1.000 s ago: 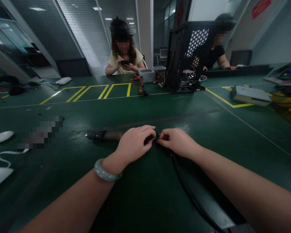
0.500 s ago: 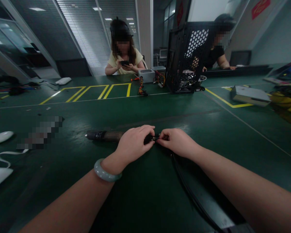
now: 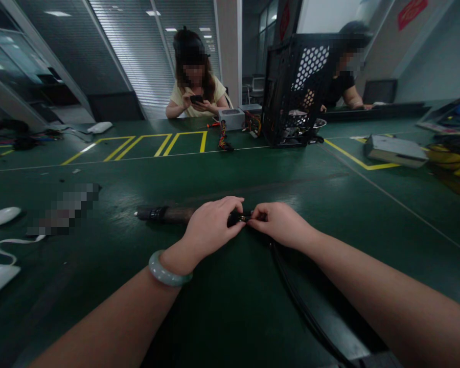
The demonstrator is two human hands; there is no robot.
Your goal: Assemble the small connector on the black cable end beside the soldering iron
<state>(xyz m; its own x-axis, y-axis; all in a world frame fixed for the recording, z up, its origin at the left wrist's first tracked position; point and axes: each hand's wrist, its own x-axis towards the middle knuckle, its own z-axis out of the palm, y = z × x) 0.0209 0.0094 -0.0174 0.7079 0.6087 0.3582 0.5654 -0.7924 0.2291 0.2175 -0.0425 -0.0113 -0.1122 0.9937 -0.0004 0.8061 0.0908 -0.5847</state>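
A dark cylindrical tool (image 3: 172,214) with a metal tip at its left end lies across the green table (image 3: 230,174). My left hand (image 3: 212,225), with a pale bracelet (image 3: 167,272) at the wrist, is wrapped round the tool's right end. Close beside it, my right hand (image 3: 279,222) pinches a small dark piece at that end, its shape mostly hidden by the fingers. A black cable (image 3: 297,296) runs from beneath my right hand down to the front edge.
Behind stand an open black computer case (image 3: 287,92) and a grey power supply (image 3: 232,119). A flat metal box (image 3: 396,151) lies at right, a white mouse (image 3: 3,216) at left. Two people sit across the table, one holding a phone (image 3: 196,99).
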